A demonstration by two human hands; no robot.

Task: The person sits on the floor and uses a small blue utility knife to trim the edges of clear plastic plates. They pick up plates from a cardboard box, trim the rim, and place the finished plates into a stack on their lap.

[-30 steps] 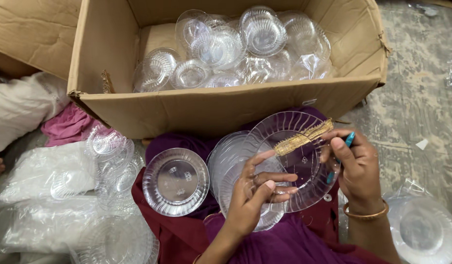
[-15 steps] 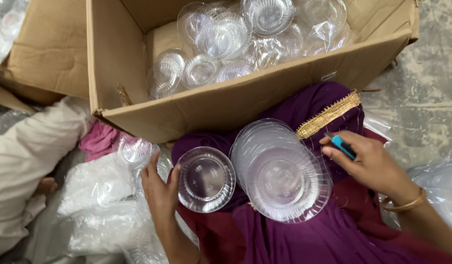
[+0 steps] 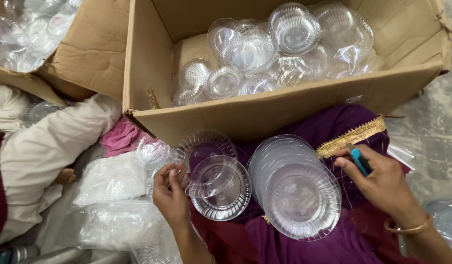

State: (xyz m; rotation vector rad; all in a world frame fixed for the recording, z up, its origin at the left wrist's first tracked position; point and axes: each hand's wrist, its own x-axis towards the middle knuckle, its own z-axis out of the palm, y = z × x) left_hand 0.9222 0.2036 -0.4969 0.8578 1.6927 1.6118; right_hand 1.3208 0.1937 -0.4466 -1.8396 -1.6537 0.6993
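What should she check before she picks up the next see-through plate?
1. Left hand has a grip on a plate: ok, its fingers pinch the rim of a small clear plate on the lap.
2. That plate comes away singly: cannot tell, clear plates overlap there.
3. Right hand is free: not ok, it holds a blue tool.
4. The stack of large clear plates sits steady: ok, it rests on the purple cloth, fanned a little.
5. The cardboard box has room: cannot tell, clear bowls cover the part in view.
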